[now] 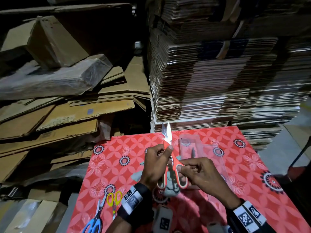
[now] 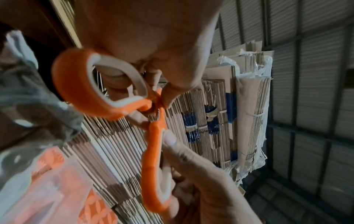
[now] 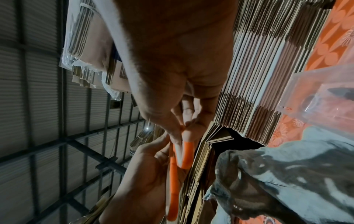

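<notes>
Orange-handled scissors (image 1: 168, 140) with white-lined loops are held above the red patterned table (image 1: 252, 165), blades pointing away and slightly parted. My left hand (image 1: 164, 151) grips them near the pivot, thumb on the upper handle. My right hand (image 1: 181, 165) pinches the right handle loop between thumb and forefinger. The left wrist view shows the scissors (image 2: 151, 151) with their loops spread apart. In the right wrist view the scissors (image 3: 185, 154) are seen edge-on between both hands. A stained grey cloth (image 1: 170, 190) lies on the table under the handles.
A clear plastic case (image 1: 202, 148) with a dark item inside lies just beyond my right hand. Yellow scissors (image 1: 114, 199) and blue scissors (image 1: 94, 222) lie at the table's near left. Stacked flat cardboard (image 1: 210, 81) rises behind the table, and loose boxes (image 1: 67, 106) pile up at left.
</notes>
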`<control>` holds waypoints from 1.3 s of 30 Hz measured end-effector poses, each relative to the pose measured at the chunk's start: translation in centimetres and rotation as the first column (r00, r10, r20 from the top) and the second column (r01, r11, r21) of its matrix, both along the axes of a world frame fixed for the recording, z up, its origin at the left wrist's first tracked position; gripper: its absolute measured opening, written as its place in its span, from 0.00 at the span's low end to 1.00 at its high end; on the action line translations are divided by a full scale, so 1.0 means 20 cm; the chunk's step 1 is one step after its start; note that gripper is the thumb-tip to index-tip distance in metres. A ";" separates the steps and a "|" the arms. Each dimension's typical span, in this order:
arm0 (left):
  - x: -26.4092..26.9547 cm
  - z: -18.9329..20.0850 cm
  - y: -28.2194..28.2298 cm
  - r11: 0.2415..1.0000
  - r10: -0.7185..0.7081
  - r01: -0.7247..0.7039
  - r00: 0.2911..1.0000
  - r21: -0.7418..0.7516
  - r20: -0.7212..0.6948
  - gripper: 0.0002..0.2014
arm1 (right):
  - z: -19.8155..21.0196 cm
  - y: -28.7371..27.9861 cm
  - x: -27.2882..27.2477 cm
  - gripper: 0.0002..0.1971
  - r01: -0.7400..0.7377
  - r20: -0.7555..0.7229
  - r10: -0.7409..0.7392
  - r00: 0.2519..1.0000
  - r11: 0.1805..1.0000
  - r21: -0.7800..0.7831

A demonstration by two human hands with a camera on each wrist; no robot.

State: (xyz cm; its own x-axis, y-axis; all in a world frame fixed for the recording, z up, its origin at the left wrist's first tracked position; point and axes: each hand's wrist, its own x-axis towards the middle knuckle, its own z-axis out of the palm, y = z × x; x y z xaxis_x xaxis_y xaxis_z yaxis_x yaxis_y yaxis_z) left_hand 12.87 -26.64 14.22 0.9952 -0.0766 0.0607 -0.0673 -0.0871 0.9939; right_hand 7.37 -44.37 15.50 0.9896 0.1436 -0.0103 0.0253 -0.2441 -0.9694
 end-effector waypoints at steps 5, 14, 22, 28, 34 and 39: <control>0.03 -0.04 -0.12 0.999 0.034 -0.033 0.998 0.025 -0.047 0.22 | -0.04 -0.07 0.02 0.06 0.017 -0.056 -0.014 0.998 0.998 0.057; 0.05 -0.12 -0.34 0.996 0.081 -0.083 0.991 -0.012 -0.105 0.24 | -0.10 -0.21 0.05 0.03 0.073 -0.080 -0.067 0.994 0.995 0.063; 0.07 -0.18 -0.49 0.995 0.065 -0.083 0.963 -0.059 -0.261 0.11 | -0.16 -0.28 0.08 0.05 0.183 0.204 -0.145 0.968 0.966 -0.183; 0.10 -0.15 -0.50 0.987 -0.090 0.052 0.965 -0.154 -0.248 0.10 | -0.17 -0.44 0.09 0.04 0.224 0.240 -0.180 0.954 0.959 -0.172; 0.11 -0.23 -0.55 0.951 -0.095 -0.006 0.946 -0.309 -0.311 0.12 | -0.23 -0.52 0.10 0.08 0.195 0.138 -0.175 0.975 0.969 -0.154; 0.13 -0.27 -0.59 0.953 -0.095 -0.004 0.946 -0.304 -0.310 0.11 | -0.29 -0.58 0.11 0.05 0.046 0.015 -0.044 0.999 0.990 -0.137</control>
State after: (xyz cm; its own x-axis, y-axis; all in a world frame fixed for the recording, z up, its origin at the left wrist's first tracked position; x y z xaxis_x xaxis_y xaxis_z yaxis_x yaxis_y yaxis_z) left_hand 15.56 -38.39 8.81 0.9615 -0.1497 -0.2303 0.2586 0.2108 0.9427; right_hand 9.64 -55.88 9.78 0.9952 0.0970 -0.0154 0.0222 -0.3756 -0.9265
